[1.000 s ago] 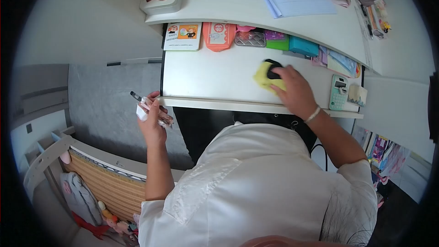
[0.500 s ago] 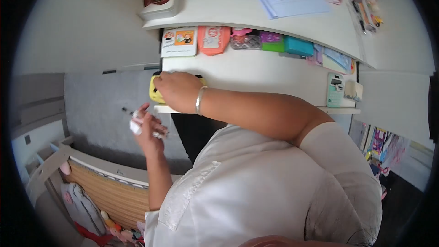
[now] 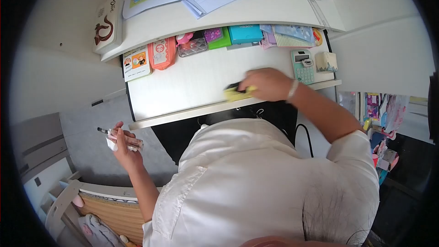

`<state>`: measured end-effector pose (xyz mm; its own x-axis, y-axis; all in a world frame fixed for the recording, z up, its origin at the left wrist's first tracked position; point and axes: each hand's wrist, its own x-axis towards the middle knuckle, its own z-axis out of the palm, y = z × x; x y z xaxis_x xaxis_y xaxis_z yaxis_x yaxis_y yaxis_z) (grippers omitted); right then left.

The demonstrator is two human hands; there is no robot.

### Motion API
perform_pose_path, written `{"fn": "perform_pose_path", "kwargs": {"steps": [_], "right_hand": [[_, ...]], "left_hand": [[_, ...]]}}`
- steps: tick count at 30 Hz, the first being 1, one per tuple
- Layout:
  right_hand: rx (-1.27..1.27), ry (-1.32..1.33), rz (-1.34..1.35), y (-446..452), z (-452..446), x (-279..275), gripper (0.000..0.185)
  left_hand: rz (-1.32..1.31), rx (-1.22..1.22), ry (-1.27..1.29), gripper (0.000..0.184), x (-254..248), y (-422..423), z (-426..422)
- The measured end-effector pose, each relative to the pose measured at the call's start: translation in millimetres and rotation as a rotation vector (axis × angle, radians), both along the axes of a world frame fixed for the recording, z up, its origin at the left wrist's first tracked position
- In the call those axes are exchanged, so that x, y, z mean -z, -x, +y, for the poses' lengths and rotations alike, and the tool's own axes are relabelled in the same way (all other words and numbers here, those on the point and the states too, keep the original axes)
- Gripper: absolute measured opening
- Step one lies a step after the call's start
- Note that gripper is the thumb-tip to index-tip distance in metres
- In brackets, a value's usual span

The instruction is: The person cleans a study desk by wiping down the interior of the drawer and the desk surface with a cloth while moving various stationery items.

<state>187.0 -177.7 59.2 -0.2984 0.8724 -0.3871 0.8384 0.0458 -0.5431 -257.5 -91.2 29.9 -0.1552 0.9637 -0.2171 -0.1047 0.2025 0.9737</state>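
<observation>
The right hand [image 3: 270,84] has its fingers curled firmly around a yellow-and-black cloth [image 3: 241,92], which lies against the front part of an open drawer [image 3: 183,80], at the centre of the frame. The grip comes from above, probably so that the cloth can be pressed flat. The left hand [image 3: 125,148], at the lower left, is half closed around a pen-like stick [image 3: 102,130] and some crumpled white paper [image 3: 111,144]; it is kept outside the drawer, perhaps so these small things are not in the way. A pouch [image 3: 162,54] and a teal box [image 3: 247,34] stand in the row along the back, and a calculator [image 3: 303,71] lies at the right, which seems to leave the middle accessible. On the worktop [image 3: 274,9], a white box [image 3: 112,20] carries lettering resembling "Dove"; the teal box's capital letters are too small for reading.
</observation>
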Motion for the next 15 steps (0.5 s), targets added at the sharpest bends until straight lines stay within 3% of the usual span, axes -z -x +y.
{"fn": "perform_pose_path", "kwargs": {"steps": [6,9,12,15], "right_hand": [[0.123,0.062,-0.366,-89.6,-71.1,-43.5,0.025],[0.178,0.059,-0.297,-122.0,-105.0,-82.7,0.028],[0.339,-0.012,-0.010,-146.2,-153.9,-114.1,0.028],[0.599,-0.263,0.468,-174.7,-215.1,-90.4,0.028]], "left_hand": [[0.014,0.118,-0.099,0.028,-22.7,-22.5,-3.1],[0.057,0.157,-0.085,0.026,-29.3,-33.4,-13.2],[0.087,0.276,-0.072,0.025,-27.8,-45.5,-25.4],[0.195,0.438,-0.040,0.023,-35.0,-71.7,-34.4]]}}
